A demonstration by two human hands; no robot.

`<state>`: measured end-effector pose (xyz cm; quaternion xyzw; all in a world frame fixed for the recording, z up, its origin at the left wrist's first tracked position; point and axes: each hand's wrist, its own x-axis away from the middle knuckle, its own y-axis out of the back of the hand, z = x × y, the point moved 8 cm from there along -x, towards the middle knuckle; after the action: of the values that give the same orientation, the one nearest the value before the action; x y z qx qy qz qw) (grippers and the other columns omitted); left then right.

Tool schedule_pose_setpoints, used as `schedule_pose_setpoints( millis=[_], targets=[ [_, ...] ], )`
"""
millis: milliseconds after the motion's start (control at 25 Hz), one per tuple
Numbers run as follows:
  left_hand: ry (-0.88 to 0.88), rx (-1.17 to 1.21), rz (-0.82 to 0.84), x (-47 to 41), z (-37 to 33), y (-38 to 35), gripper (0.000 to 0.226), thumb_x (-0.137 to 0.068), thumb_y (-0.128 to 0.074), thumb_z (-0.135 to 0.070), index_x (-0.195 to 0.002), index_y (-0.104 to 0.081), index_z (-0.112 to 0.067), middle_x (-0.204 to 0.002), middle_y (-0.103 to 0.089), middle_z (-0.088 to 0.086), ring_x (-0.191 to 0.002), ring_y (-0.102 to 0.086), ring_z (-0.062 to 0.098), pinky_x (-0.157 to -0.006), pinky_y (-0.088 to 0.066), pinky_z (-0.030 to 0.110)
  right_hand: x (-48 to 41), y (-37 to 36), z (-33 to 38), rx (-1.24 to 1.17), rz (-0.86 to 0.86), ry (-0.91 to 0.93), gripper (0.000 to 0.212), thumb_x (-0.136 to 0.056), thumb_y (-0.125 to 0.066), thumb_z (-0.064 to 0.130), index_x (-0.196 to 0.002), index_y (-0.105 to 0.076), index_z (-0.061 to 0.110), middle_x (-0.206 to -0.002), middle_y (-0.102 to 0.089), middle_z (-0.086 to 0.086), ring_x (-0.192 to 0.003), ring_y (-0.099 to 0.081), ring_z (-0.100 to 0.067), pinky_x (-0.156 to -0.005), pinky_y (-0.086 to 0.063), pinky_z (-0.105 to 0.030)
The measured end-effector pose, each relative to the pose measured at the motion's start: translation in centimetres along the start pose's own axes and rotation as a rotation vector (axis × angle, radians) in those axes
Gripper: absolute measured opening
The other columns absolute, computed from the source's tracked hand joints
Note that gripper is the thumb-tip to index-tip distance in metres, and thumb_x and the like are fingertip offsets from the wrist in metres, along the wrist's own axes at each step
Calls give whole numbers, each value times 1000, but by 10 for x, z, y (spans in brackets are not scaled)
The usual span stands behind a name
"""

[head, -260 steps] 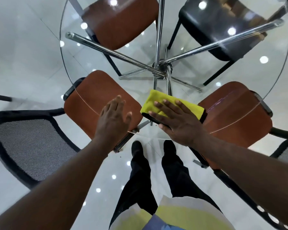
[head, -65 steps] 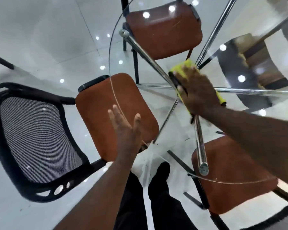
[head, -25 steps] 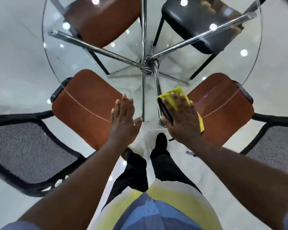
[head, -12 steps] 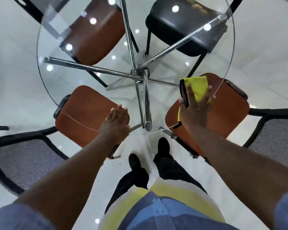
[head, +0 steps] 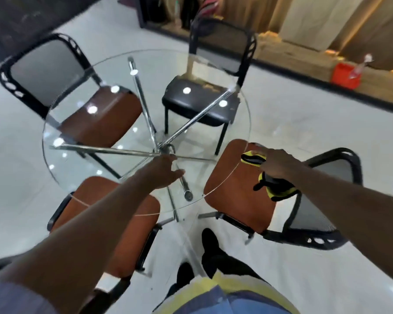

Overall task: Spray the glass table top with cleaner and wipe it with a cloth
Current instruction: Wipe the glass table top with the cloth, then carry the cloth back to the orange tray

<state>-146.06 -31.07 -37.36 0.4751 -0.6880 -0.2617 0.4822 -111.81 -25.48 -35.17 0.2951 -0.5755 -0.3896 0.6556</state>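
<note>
Head view: right hand (head: pixel 279 164) fingers clamped on cloth (head: pixel 253 159) at table top (head: pixel 89 168) rim; left hand (head: pixel 165 173) fingers straight.

Open glass on desk (head: pixel 77 168) ahead and left of left fingers (head: pixel 168 158); chrome legs (head: pixel 143 103) run beneath the pane, not in the way. The right fingers (head: pixel 262 152), gripping cloth (head: pixel 281 193), sit just outside rim above orange chair seat (head: pixel 234 189); chair's mesh back (head: pixel 313 211) stands near, on their right.
</note>
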Motion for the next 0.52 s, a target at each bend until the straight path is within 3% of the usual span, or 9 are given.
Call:
schedule_pose_setpoints(
  millis=[80, 160, 280, 440, 520],
  targets=[
    [-115, 2, -56, 2, -42, 35, 61, -94, -68, -50, -142, -58, -13, -143, -61, 10, -132, -58, 29, -111, -46, 40, 45, 28, -19, -72, -43, -62, 69, -92, -57, 18, -149, -47, 55, -143, -65, -1, -102, -69, -27, -84, -60, -38],
    [-266, -74, -85, 10, -101, 66, 62, -95, -67, -51, -145, -55, -17, -141, -63, 7, -129, -59, 25, -108, -47, 36, 91, 62, -49, -135, -114, -113, 65, -94, -62, 20, -150, -50, 52, -138, -67, -1, -98, -64, -24, -81, -55, -35],
    [-517, -196, -124, 31, -208, 103, 62, -93, -67, -55, -142, -58, -17, -138, -65, 5, -126, -61, 25, -98, -46, 29, 170, 118, -111, -267, -320, -206, 60, -93, -70, 27, -144, -56, 54, -130, -70, -4, -99, -65, -25, -88, -58, -38],
    [-767, -278, -184, 60, -340, 133, 69, -91, -64, -65, -145, -55, -24, -145, -61, 1, -133, -57, 23, -109, -45, 34, 267, 185, -196, -404, -553, -274, 51, -88, -77, 32, -125, -60, 62, -124, -73, -9, -106, -68, -27, -92, -58, -41],
    [-889, -311, -250, 81, -414, 140, 68, -92, -63, -65, -147, -53, -26, -148, -58, 1, -135, -55, 23, -111, -43, 36, 315, 209, -248, -441, -659, -308, 51, -88, -80, 32, -124, -60, 63, -136, -70, -10, -116, -67, -28, -96, -56, -40]
  ],
)
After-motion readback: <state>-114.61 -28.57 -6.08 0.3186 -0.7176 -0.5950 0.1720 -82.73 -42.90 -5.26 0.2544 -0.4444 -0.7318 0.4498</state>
